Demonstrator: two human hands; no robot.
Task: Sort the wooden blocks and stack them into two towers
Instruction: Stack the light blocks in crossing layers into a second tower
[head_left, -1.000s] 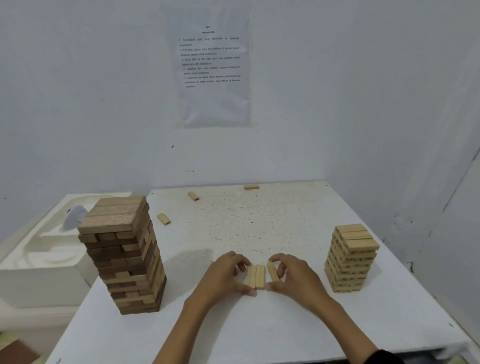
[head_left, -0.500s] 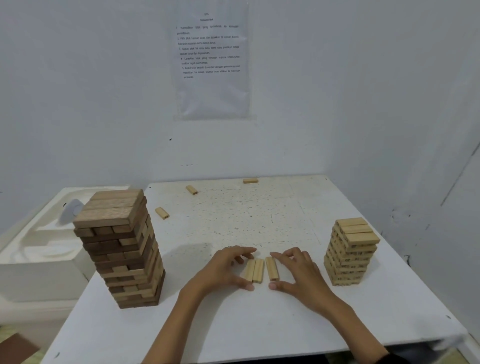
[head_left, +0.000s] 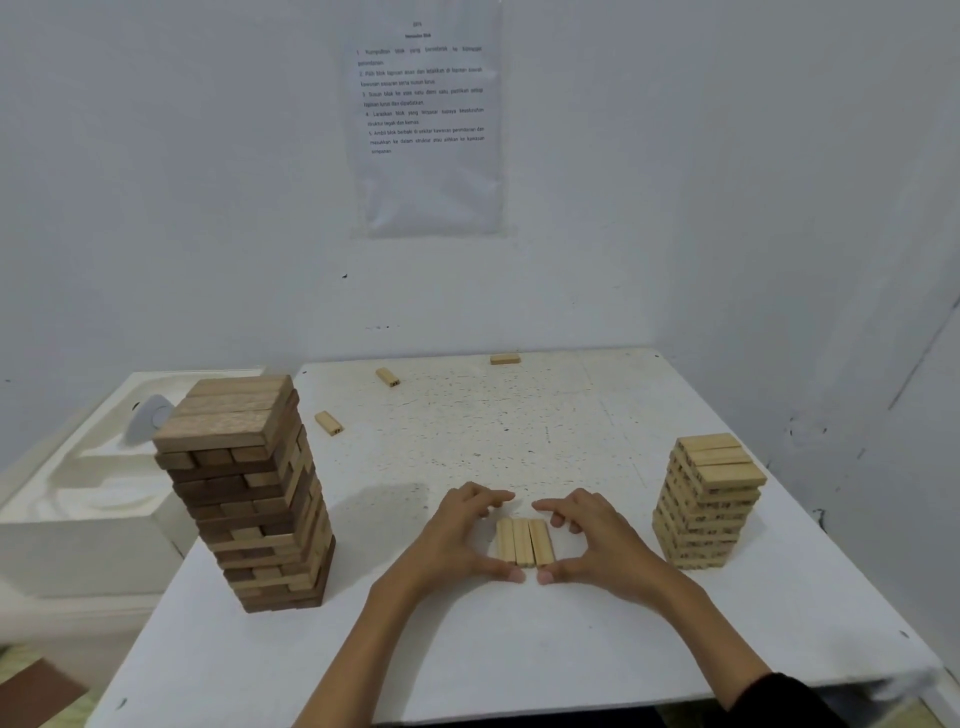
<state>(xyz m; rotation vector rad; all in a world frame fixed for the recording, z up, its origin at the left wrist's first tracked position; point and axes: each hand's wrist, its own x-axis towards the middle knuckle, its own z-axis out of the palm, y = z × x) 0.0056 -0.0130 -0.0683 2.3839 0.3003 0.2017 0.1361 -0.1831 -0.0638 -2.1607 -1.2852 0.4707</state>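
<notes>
White table (head_left: 519, 649): three pale flush blocks (head_left: 523, 541) gripped between left hand (head_left: 457, 538) and right hand (head_left: 597, 543)

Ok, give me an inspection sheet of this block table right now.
Surface: white table, speckled toward the back.
Job's things: dark tower at left; pale tower at right; row of three pale blocks flat between the hands.
Clutter: three loose blocks farther back.
Hands: left hand and right hand curl round the row, thumbs at its near end.
Cables: nothing seen.
Surroundings: printed sheet on the wall; white moulded tray left of table.
</notes>
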